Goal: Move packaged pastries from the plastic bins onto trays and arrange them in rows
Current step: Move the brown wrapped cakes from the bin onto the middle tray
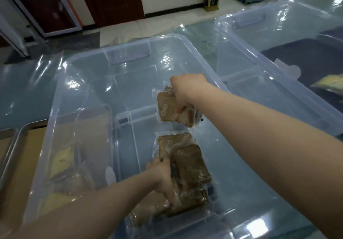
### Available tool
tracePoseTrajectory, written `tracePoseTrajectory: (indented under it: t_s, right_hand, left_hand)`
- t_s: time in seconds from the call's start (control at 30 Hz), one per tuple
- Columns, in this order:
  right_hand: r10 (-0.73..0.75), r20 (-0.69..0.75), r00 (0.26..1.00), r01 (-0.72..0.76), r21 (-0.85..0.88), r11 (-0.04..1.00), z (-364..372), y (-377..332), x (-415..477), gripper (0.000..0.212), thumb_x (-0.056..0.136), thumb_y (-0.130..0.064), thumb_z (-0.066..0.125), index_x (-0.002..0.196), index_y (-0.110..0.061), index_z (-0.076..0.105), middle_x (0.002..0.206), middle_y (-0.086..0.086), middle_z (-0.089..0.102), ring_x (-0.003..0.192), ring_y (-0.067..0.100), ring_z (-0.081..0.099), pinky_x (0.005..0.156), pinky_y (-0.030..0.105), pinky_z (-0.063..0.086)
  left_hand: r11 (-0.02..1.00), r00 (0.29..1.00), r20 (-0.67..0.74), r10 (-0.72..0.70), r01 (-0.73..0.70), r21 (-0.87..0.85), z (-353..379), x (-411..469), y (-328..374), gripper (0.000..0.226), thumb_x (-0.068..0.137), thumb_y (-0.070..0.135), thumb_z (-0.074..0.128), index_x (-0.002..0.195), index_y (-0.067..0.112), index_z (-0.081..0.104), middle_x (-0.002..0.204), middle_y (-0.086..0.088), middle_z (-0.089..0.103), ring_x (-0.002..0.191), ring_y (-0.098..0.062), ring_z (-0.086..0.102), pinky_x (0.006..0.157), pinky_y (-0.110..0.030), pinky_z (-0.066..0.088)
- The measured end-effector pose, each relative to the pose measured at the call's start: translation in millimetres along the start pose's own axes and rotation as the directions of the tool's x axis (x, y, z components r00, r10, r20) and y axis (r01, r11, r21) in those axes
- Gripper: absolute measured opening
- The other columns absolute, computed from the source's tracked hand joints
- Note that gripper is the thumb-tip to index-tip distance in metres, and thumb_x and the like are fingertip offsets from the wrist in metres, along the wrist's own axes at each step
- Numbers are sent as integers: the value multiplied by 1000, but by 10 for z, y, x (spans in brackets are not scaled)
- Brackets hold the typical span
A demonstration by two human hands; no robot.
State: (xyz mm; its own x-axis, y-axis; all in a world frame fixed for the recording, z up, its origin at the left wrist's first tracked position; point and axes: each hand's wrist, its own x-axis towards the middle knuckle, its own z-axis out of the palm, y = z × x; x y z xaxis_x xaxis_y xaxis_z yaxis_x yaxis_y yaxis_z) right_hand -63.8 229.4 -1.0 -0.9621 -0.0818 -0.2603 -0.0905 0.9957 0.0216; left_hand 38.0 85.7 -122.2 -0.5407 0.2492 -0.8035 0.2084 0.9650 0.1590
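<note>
In clear plastic bin [89, 82]: right hand [185, 90] pinches brown film-wrapped pastry packs [167, 108], left hand [163, 179] grips more. Likely light, squashy, slick: grip across bodies.

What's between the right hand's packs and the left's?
Head view: only a bare strip of bin floor separates the far packs in the right hand from the near packs in the left hand.

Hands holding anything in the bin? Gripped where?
Both. Right hand grips a clutch of wrapped pastries at its upper right edge; left hand grips a second bundle around its left side.
</note>
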Motion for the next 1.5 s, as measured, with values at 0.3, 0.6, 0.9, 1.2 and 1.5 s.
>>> tracePoseTrajectory:
  t_s: [0.3, 0.6, 0.9, 1.2, 1.5]
  right_hand:
    - [10, 27, 1000, -10, -13, 1000, -20, -14, -10, 56, 67, -45, 83, 99, -21, 43, 74, -4, 43, 80, 23, 48, 66, 34, 36]
    - [50, -122, 991, -43, 54, 998, 17, -26, -43, 45, 79, -25, 74, 113, -15, 46, 100, 1, 58, 83, 25, 53, 63, 33, 34]
    - [150, -208, 967, -108, 200, 974, 19, -62, 17, 100, 84, -5, 62, 149, -6, -14, 71, 1, 44, 61, 21, 47, 48, 33, 32]
    - [108, -230, 967, -71, 163, 984, 54, -31, 57, 30, 78, -16, 74, 86, -18, 45, 76, -1, 44, 70, 22, 45, 54, 30, 32]
    - [82, -210, 974, -47, 165, 985, 40, -24, 71, 34, 73, -17, 79, 85, -18, 47, 68, -3, 42, 67, 22, 48, 43, 27, 25]
  left_hand:
    - [984, 999, -12, -32, 33, 172, -255, -92, 15, 47, 70, 31, 80, 108, 7, 64, 103, -5, 66, 97, -23, 64, 82, -32, 53]
    - [871, 962, -274, 11, 125, 476, -827, -362, -6, 33, 73, 33, 78, 93, 13, 59, 95, -2, 54, 113, -25, 38, 77, -34, 43]
    - [938, 955, -119, 272, -235, 254, -999, -369, -130, 36, 58, 50, 83, 79, 33, 60, 88, 15, 60, 81, -6, 55, 66, -22, 44]
    - [879, 834, -327, 444, -477, -23, -543, 118, 40, 28, 71, 39, 78, 78, 28, 54, 85, 9, 58, 84, -15, 57, 64, -18, 42]
    - [904, 895, -284, 343, -397, -160, -270, 400, -26, 36, 65, 45, 80, 72, 29, 48, 73, 15, 54, 64, 0, 51, 41, -7, 33]
